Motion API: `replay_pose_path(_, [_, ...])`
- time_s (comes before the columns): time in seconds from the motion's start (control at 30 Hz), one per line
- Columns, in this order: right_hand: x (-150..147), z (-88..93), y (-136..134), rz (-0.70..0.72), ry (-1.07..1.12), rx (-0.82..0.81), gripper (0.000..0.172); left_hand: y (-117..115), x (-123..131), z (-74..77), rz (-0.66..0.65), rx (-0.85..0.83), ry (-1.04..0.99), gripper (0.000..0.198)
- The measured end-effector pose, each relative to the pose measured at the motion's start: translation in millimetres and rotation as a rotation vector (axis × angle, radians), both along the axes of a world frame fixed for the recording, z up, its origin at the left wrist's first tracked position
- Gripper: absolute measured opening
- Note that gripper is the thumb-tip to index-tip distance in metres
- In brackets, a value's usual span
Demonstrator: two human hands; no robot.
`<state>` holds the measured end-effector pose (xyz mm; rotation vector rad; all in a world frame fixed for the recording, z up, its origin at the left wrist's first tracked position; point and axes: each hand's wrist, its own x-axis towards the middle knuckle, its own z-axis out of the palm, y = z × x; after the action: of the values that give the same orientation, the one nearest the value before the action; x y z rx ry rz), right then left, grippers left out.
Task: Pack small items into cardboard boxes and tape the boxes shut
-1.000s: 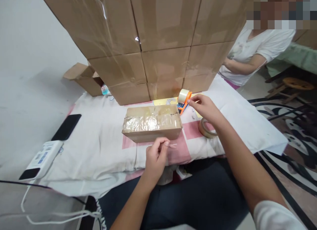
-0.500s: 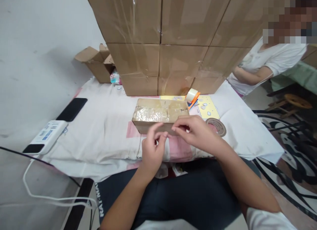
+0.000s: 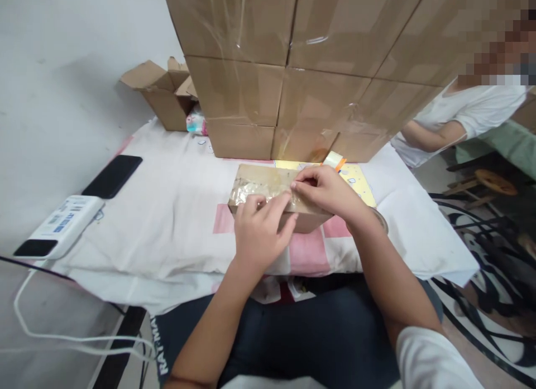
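Observation:
A small cardboard box point(image 3: 251, 172) with shiny clear tape point(image 3: 247, 191) across its top lies in front of me on the cloth. My left hand point(image 3: 262, 228) rests at the box's front edge, open, its fingers spread over the taped top. Above the top's right part, my right hand point(image 3: 326, 191) has thumb and forefinger pinched together at the tape; what they hold, if anything, is too small to make out. A brown tape roll point(image 3: 382, 219) is mostly hidden behind my right wrist. Behind that hand shows part of an orange tape dispenser point(image 3: 336, 161).
Stacked cartons point(image 3: 243, 93) wrapped in clear film rise behind the small box. An open carton point(image 3: 167, 107) stands at the back left. On the left lie a black phone point(image 3: 114, 176) and a white power strip point(image 3: 62, 224) with cables. Another person point(image 3: 456, 121) is at the right.
Both hands have moved from in front of the box onto its top. My left fingers have spread from a curl, and my right hand has moved up and forward. The box now sits slightly turned.

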<state>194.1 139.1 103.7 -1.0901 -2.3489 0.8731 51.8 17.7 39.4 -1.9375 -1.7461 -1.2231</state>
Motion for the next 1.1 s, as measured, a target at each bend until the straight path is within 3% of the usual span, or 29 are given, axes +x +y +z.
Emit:
replay_pose_path(0.23, [-5.7, -6.6, 1.2, 0.007, -0.106, 0.146, 0.018, 0.1, 6.2, -5.6, 0.020, -0.065, 0.025, 0.037])
replay_pose_path(0.37, [-6.7, -14.6, 3.2, -0.130, -0.110, 0.308, 0.014, -2.9, 10.2, -6.9, 0.031, -0.072, 0.007, 0.035])
replay_pose_path(0.5, [-0.8, -14.9, 4.6, -0.181, -0.116, 0.405, 0.016, -4.8, 12.1, -7.3, 0.037, -0.083, 0.005, 0.035])
replay_pose_path(0.63, [27.4, 1.1, 19.3, -0.315, -0.025, 0.412, 0.012, -5.6, 11.8, -8.9, 0.032, -0.094, 0.023, 0.037])
replay_pose_path(0.77, [89.0, 7.7, 68.8, -0.524, -0.046, 0.428, 0.015, -6.5, 10.4, -13.4, 0.018, -0.062, 0.051, 0.039])
replay_pose_path(0.83, [124.7, -5.0, 99.2, -0.609, -0.114, 0.399, 0.016, -5.6, 8.9, -16.4, 0.009, -0.055, 0.076, 0.043])
replay_pose_path(0.93, [169.3, -42.7, 133.4, -0.665, -0.284, 0.257, 0.018, -1.5, 6.3, -21.6, 0.005, -0.042, 0.130, 0.052])
replay_pose_path(1.1, [203.0, -106.2, 151.1, -0.572, -0.493, 0.113, 0.033, 8.1, 7.0, -29.6, 0.008, 0.002, 0.205, 0.062])
